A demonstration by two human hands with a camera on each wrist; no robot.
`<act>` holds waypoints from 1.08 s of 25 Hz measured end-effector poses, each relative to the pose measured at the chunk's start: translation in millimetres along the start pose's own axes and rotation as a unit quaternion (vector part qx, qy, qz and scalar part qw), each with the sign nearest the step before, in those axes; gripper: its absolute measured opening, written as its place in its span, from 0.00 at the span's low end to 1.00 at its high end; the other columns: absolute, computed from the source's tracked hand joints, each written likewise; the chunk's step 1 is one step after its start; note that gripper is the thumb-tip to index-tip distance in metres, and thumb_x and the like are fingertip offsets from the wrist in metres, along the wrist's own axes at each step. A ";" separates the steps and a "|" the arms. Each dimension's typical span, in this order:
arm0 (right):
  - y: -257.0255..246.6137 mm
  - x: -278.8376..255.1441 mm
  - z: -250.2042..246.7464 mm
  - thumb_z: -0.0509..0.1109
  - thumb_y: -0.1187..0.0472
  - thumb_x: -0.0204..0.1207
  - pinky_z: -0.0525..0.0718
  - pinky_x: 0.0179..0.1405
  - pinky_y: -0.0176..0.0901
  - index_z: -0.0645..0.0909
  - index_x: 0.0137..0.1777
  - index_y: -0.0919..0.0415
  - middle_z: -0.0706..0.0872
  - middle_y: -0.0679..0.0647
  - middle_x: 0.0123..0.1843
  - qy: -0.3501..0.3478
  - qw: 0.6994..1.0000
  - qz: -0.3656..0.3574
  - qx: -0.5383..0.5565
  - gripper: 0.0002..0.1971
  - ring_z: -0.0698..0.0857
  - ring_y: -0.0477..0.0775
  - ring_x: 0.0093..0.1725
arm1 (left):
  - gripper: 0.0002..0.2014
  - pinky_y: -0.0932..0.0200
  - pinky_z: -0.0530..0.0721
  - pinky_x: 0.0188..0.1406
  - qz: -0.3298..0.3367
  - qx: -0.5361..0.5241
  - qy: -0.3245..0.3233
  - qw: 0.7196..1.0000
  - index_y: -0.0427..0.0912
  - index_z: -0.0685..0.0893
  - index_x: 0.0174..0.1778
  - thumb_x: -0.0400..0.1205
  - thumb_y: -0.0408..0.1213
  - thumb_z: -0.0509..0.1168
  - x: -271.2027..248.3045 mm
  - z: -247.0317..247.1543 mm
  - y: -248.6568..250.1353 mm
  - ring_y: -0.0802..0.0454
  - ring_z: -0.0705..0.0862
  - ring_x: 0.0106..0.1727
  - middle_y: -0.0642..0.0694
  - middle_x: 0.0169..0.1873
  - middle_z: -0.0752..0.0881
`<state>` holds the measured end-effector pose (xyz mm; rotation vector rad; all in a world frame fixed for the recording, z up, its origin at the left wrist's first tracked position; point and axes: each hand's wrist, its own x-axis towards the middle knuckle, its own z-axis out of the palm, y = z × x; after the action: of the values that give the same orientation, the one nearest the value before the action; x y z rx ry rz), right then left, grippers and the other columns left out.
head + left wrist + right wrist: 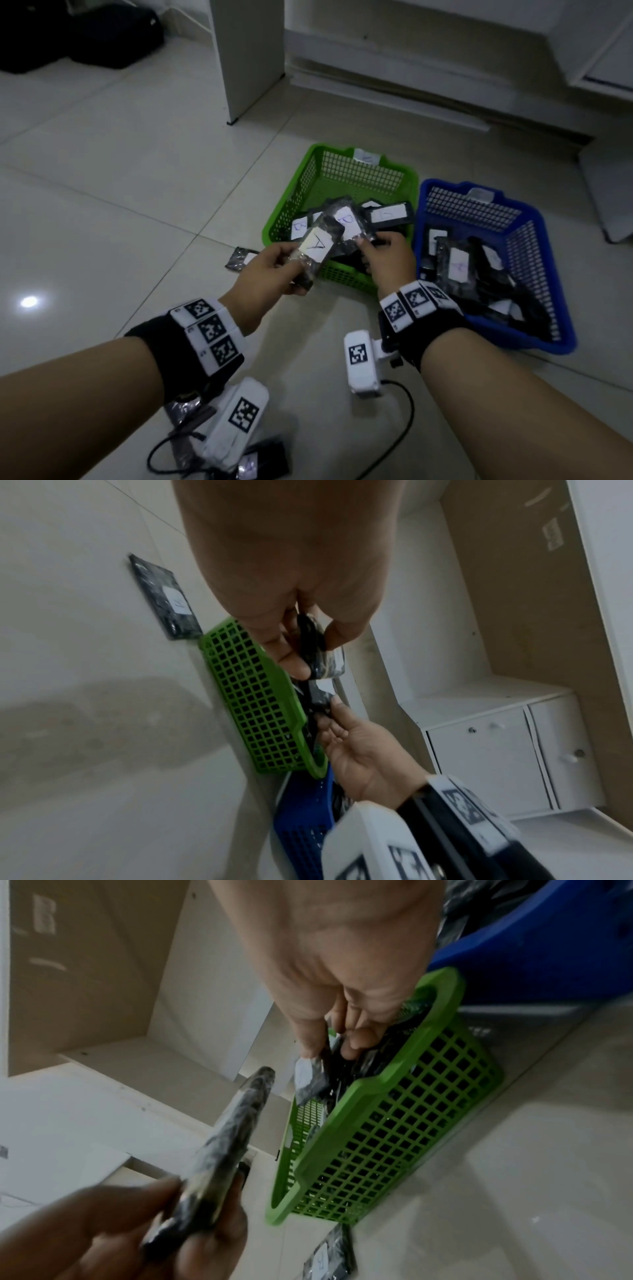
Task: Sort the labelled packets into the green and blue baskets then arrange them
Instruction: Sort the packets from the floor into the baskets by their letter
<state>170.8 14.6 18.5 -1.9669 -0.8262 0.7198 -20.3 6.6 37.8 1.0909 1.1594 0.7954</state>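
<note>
Black, plastic-wrapped packet A point(313, 255), its white label marked "A", is held in the left hand point(270, 274): thumb on the label face, fingers curled under the lower end. It is raised above the floor, tilted, overlapping the near-left corner of the green basket point(301, 178) in the head view. Just right of this grip, the right hand point(387, 260) reaches into the green basket and pinches the edge of a second packet point(346, 222), its label facing up with what reads as "B". Other labelled packets lie under and around that pinch, inside the same basket. Right of the right hand, touching or nearly touching the green basket, stands the blue basket point(534, 246), which holds a heap of similar packets. Left of the left hand, one loose packet point(239, 258) lies flat on the tiled floor point(120, 188) just beside the green basket's wall. More packets lie nearer the person, below the left forearm.
</note>
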 end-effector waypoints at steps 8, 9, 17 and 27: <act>76.5 -40.2 -93.3 0.71 0.65 0.71 0.74 0.62 0.54 0.84 0.48 0.57 0.78 0.62 0.57 0.213 0.946 -0.057 -0.236 0.07 0.74 0.65 0.61 | 0.17 0.46 0.90 0.46 0.073 0.063 -0.100 0.990 0.42 0.75 0.63 0.79 0.27 0.66 32.4 114.9 4.1 0.50 0.83 0.44 0.44 0.42 0.76; 89.8 -41.1 -102.2 0.73 0.64 0.70 0.74 0.63 0.55 0.83 0.48 0.58 0.77 0.62 0.57 0.216 0.938 -0.068 -0.261 0.07 0.74 0.66 0.61 | 0.14 0.46 0.90 0.44 0.090 0.081 -0.106 0.987 0.43 0.75 0.58 0.78 0.27 0.68 37.3 132.0 1.2 0.50 0.83 0.43 0.44 0.40 0.76; 141.0 -54.7 -118.9 0.70 0.73 0.66 0.61 0.81 0.61 0.74 0.71 0.60 0.71 0.63 0.76 0.084 0.918 -0.178 -0.344 0.31 0.61 0.63 0.79 | 0.17 0.57 0.83 0.59 0.105 0.265 -0.126 0.950 0.41 0.80 0.59 0.76 0.36 0.73 65.7 198.0 -21.0 0.53 0.84 0.50 0.48 0.48 0.85; 112.2 -76.2 -88.0 0.70 0.57 0.69 0.40 0.81 0.69 0.65 0.80 0.49 0.54 0.59 0.85 0.019 0.906 -0.165 -0.388 0.37 0.45 0.60 0.84 | 0.08 0.83 0.75 0.40 0.128 0.361 -0.161 0.910 0.47 0.86 0.52 0.80 0.33 0.67 32.6 90.0 3.8 0.60 0.85 0.44 0.52 0.45 0.87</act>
<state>219.9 -133.1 -25.5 -2.4082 -1.5453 0.1347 75.1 15.5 34.4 1.9418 1.0526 0.3393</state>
